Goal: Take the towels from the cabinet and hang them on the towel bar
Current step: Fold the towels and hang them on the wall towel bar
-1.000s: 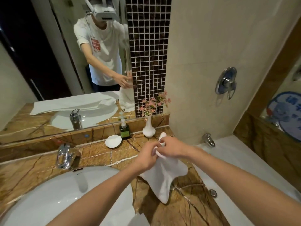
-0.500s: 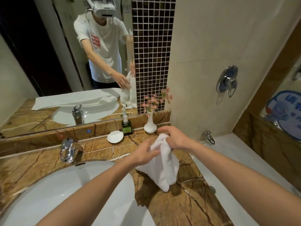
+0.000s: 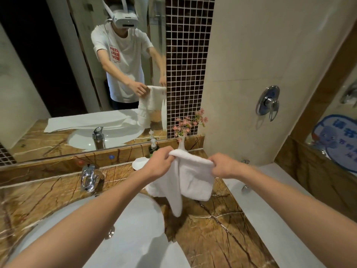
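One wide-angle camera rides on the person's head, facing forward and down over the brown veined marble counter [image 3: 212, 238] toward the wall mirror [image 3: 58, 74] along its back edge. The left hand [image 3: 158, 165] and right hand [image 3: 225, 167] are close before it, and the mirror reflects the white headset [image 3: 124, 18].

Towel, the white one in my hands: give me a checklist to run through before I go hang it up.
1. The left hand grips the towel at its top edge: ok.
2. The right hand grips the opposite top corner: ok.
3. The towel spread flat between the hands: not ok, it sags and one tail hangs lower.
4. Tail off the countertop: cannot tell.
5. The vase behind the left hand safe from a knock: cannot tell, it stands very close.
6. Sight of the towel bar: not ok, not in view.
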